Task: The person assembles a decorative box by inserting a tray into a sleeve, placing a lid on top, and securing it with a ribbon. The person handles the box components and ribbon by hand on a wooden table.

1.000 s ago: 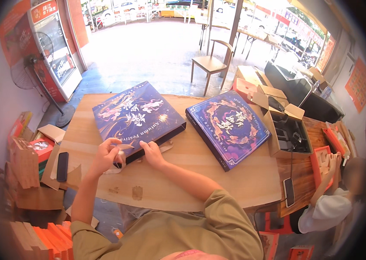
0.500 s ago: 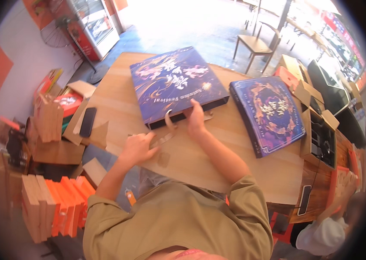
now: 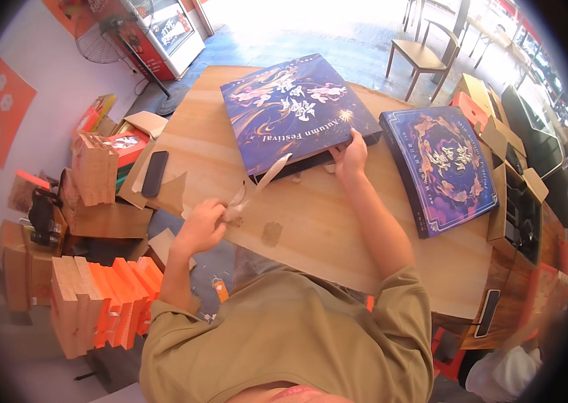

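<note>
Beige ribbon handle (image 3: pixel 257 187) is pinched in closed fingers of left hand (image 3: pixel 204 225) at table (image 3: pixel 311 228) edge; right hand (image 3: pixel 350 156), fingers curled together, is pressed on near edge of blue gift box (image 3: pixel 294 111); second box (image 3: pixel 442 164) is laid right.

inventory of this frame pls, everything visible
gift box: 1, blue-purple, table centre
second box: 1, dark blue, table right
ribbon: 1, beige, from gift box to left hand
table: 1, light wood
phone: 1, black, table left edge
orange cartons: stack, floor lower left
chair: 1, wooden, behind table
fan: 1, upper left
left hand: fingers pinching ribbon
right hand: on gift box near edge
</note>
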`<state>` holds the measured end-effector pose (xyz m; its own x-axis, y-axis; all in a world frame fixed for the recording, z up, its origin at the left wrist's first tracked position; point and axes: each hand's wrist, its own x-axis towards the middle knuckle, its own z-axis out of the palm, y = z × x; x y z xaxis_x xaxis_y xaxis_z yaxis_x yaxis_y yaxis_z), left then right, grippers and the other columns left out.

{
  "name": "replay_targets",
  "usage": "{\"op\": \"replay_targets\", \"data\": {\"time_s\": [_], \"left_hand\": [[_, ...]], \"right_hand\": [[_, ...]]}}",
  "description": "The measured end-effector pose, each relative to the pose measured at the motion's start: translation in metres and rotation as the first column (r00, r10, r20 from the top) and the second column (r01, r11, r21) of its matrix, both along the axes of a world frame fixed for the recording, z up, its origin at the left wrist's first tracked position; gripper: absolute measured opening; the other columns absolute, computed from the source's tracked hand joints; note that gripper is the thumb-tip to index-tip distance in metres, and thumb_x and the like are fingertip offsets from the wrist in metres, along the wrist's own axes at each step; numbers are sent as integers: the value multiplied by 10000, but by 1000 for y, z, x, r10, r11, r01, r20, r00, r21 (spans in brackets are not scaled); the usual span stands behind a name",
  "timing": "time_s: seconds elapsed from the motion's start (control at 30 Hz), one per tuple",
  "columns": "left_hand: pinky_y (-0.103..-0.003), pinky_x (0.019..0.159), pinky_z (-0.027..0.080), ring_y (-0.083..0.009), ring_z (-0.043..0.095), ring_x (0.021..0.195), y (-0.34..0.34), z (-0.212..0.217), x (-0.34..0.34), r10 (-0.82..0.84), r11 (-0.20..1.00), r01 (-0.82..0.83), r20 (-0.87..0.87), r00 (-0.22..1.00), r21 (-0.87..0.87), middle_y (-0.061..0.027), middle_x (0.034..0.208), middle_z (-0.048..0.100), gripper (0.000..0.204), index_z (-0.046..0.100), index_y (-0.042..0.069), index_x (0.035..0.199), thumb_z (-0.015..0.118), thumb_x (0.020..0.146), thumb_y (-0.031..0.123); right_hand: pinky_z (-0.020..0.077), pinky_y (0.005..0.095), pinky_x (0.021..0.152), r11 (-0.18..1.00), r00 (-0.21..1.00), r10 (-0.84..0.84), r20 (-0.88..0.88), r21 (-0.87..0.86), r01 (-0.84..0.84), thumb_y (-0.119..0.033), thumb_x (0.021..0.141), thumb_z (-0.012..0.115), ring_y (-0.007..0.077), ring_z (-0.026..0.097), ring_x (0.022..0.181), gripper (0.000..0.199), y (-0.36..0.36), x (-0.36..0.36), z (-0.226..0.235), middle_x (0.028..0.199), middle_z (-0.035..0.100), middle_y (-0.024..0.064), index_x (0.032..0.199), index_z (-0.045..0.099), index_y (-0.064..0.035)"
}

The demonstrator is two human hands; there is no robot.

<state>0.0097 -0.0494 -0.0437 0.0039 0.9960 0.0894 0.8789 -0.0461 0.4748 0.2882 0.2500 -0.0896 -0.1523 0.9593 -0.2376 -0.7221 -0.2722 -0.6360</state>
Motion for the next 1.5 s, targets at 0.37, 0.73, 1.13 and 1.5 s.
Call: {"op": "replay_targets", "data": {"time_s": [0.37,0.73,1.13,1.5], "left_hand": [[-265,561,430,-106,550,586,-59,19,-46,272,956,-284,566,778,-70,-63,674,604,176,601,39,1172,570,999,20],[-350,722,525,-262,671,814,2,98,12,-533,793,313,844,-59,522,-227,1069,731,386,640,-5,1237,619,1058,336],[-401,895,544,-288,689,1018,242,117,119,-251,949,293,-282,926,118,-144,1088,706,235,790,43,1048,614,1025,198],[-395,631,521,-212,621,588,304,91,146,-442,816,429,58,895,-387,-118,629,622,442,663,-50,845,509,1081,292]], "right_hand": [[627,393,802,999,999,-45,-24,-6,45,-285,1085,472,200,719,1003,289,7,4,-6,1150,693,91,1232,566,-54],[616,449,917,999,1000,7,13,43,-8,-318,1091,412,265,712,1088,398,3,1,-22,1201,701,121,1313,562,-23],[636,409,879,975,994,112,0,191,-110,-128,1036,398,256,736,1042,346,0,-4,-37,1208,714,140,1301,578,0],[661,384,851,975,998,53,43,214,-61,-21,1042,434,256,748,1029,351,-11,-2,-26,1238,654,155,1387,491,7]]}}
